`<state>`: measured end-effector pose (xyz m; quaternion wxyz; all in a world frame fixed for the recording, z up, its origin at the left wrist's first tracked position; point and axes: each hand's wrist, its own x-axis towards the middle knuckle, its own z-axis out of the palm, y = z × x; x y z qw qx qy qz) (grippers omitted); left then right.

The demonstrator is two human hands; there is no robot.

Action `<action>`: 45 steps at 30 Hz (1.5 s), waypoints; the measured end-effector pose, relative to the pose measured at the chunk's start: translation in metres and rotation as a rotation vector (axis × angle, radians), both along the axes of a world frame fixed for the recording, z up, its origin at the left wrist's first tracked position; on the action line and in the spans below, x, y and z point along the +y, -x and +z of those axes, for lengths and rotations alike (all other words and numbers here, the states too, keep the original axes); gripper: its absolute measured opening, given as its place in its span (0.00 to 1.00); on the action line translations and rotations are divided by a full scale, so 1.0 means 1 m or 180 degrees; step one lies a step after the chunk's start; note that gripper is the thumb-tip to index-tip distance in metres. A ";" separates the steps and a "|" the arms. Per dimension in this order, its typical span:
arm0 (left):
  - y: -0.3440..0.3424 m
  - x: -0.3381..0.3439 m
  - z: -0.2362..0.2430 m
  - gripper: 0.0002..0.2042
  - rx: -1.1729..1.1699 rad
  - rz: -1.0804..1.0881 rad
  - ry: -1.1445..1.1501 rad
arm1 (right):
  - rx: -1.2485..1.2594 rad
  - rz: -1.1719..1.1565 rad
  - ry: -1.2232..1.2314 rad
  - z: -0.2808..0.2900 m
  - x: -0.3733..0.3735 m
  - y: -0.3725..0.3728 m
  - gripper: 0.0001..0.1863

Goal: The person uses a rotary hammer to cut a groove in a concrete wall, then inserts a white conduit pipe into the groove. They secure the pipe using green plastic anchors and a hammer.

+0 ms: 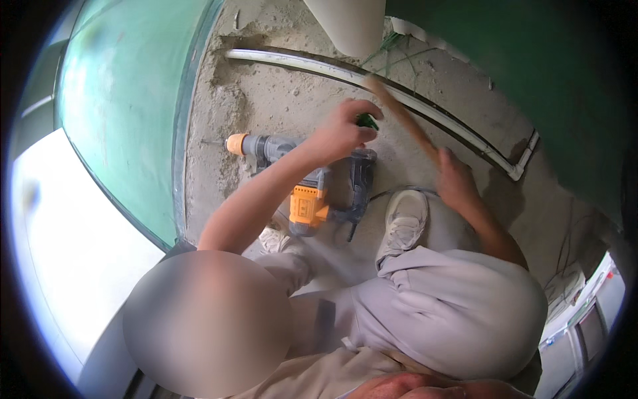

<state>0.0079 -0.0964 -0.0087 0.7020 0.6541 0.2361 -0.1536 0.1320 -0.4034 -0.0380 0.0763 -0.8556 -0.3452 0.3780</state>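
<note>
Underfoot, dusty floor (302, 100), green wall (126, 93).

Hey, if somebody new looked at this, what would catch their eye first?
Probably the orange-and-grey rotary hammer, lying on the dusty floor beneath the left forearm. Next, the wooden handle gripped in the right hand, slanting up and left toward the long white pipe. The left hand holds a small green thing, too unclear to name.
</note>
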 end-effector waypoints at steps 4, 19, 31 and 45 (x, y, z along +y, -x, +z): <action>0.027 0.017 0.009 0.20 0.0006 0.0986 -0.0118 | -0.0055 0.0727 -0.0825 0.006 0.060 0.014 0.23; 0.049 0.044 -0.024 0.24 -0.0034 0.1967 0.1736 | 0.3300 -0.1404 -0.1556 0.002 0.190 0.013 0.20; 0.047 0.054 -0.045 0.23 -0.0349 0.2217 0.3206 | 0.3889 -0.2282 -0.2414 -0.010 0.200 0.020 0.09; 0.063 0.119 -0.040 0.21 0.1223 0.1162 -0.0335 | 0.1690 -0.1481 -0.2080 -0.024 0.188 -0.026 0.08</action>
